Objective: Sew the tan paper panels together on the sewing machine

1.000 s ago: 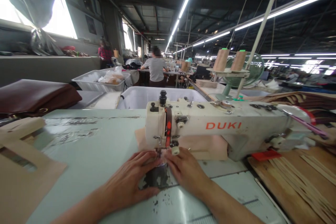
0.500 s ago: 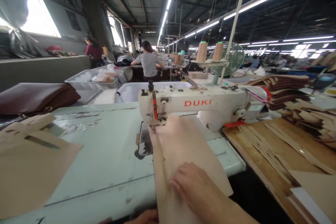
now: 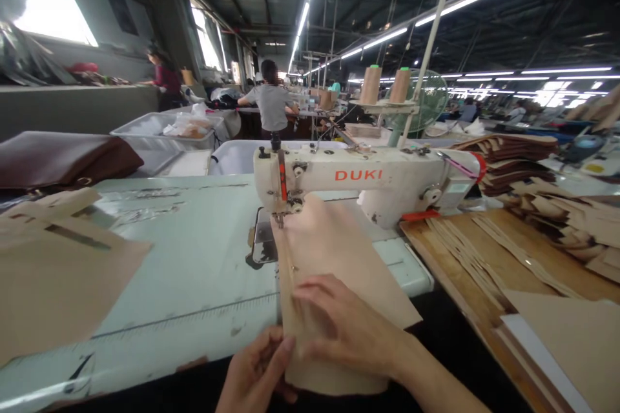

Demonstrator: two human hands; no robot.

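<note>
A beige panel (image 3: 358, 264) lies under the needle end of a white sewing machine (image 3: 358, 175) marked DUKI. Along its left side runs a narrow strip with a small shiny metal piece (image 3: 294, 268); whether this is a zipper I cannot tell. My left hand (image 3: 259, 364) pinches the panel's left edge near the table's front, thumb on top. On the panel itself rests my right hand (image 3: 346, 326), fingers bent over the strip and thumb apart from them. The panel's near end hangs over the table's front edge. Its far end passes behind the machine head.
More beige pieces (image 3: 72, 271) lie on the left of the pale green table (image 3: 194, 258). To the right, a wooden board (image 3: 450, 271) bears narrow strips and cut panels. Thread cones (image 3: 371, 85) stand behind the machine. A brown bag (image 3: 68, 158) sits back left; a co-worker (image 3: 272, 100) is further off.
My left hand has come up from the bottom edge and taken hold of the panel's left edge. My right hand has shifted slightly toward the machine, its thumb now apart from the fingers.
</note>
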